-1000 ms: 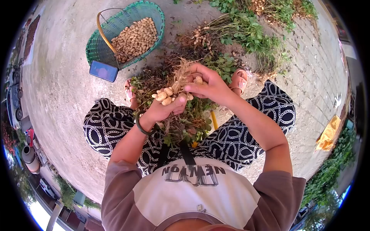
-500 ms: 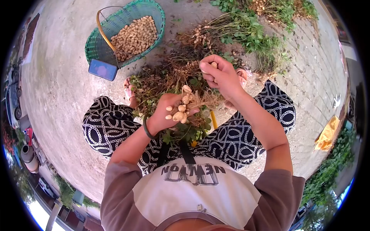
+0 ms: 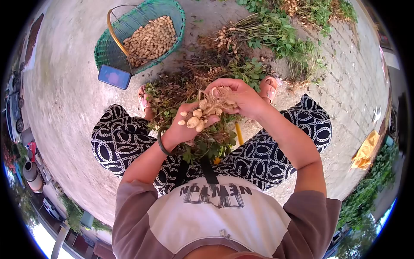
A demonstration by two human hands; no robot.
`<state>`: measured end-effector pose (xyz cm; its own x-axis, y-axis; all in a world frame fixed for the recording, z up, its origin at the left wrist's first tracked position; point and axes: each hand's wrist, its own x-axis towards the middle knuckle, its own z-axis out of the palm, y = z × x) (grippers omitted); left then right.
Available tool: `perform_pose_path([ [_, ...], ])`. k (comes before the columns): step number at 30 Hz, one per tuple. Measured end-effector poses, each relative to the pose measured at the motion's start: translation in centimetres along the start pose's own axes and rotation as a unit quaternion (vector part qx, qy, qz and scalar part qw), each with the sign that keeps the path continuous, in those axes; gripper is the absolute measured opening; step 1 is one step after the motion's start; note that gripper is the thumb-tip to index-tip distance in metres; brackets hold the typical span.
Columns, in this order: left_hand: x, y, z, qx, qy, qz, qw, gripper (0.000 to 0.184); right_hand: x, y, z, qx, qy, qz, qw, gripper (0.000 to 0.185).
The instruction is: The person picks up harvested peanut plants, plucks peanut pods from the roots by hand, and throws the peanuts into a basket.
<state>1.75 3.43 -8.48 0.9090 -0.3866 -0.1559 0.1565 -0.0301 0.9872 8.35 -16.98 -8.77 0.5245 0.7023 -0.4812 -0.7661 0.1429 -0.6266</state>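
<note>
1. Head view, landmark = green woven basket [image 3: 129, 25]. Peanut cluster [image 3: 202, 104] is held up to the basket's right and on the body side of it, well apart from the rim.
2. Key relation: cluster sits between the two hands, touching both, so neither is nearer. Long axis slants: pods at the end toward the left hand [image 3: 183, 129], wispy roots [image 3: 221, 100] at the end toward the right hand [image 3: 243, 97].
3. Left hand: clamped on the cluster, thumb across the pods' near side. Seen from the basket: right and bodyward.
4. Right hand: fingers curled in against the root end, farther right of the basket than the left. Fingertips partly covered by roots; can't tell if they're clamped on a pod.
5. Cluster looks: pale tan pods, plump, uneven sizes, several sticking out past the left fingers; roots fine, dry-looking, tangled.
6. Around: loose peanuts [image 3: 151, 36] inside the basket; phone [image 3: 114, 77] at its near-left edge; leafy plant pile [image 3: 181, 82] just right and bodyward of it, under the hands; greener peanut plants [image 3: 276, 34] farther right.
</note>
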Motion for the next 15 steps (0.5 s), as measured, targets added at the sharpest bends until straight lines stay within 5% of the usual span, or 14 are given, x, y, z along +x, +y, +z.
perform_pose_path([
  [6,-0.2,0.0,-0.6,-0.084,0.002,-0.111,0.99,0.029,-0.6,-0.8,1.5,-0.073,0.057,-0.035,0.995,0.018],
  [8,-0.4,-1.2,-0.9,-0.112,-0.008,-0.14,0.984,0.029,0.2,0.7,1.6,-0.283,0.139,-0.223,0.922,0.015],
  [10,-0.2,-0.5,-0.3,-0.123,0.014,-0.126,0.984,0.027,1.3,1.9,1.2,-0.434,0.24,-0.382,0.78,0.011],
  [13,-0.4,-1.0,-1.1,-0.126,0.008,-0.12,0.985,0.026,0.6,-0.3,-0.8,-0.312,0.313,-0.206,0.873,0.021],
  [14,-0.2,-1.0,-1.0,-0.187,0.023,-0.137,0.973,0.024,-0.1,-1.3,-0.2,-0.146,0.228,-0.121,0.955,0.017],
  [15,0.0,-1.0,-0.9,-0.165,0.034,-0.125,0.978,0.023,-0.4,-1.3,-0.1,-0.048,0.169,-0.105,0.979,0.017],
])
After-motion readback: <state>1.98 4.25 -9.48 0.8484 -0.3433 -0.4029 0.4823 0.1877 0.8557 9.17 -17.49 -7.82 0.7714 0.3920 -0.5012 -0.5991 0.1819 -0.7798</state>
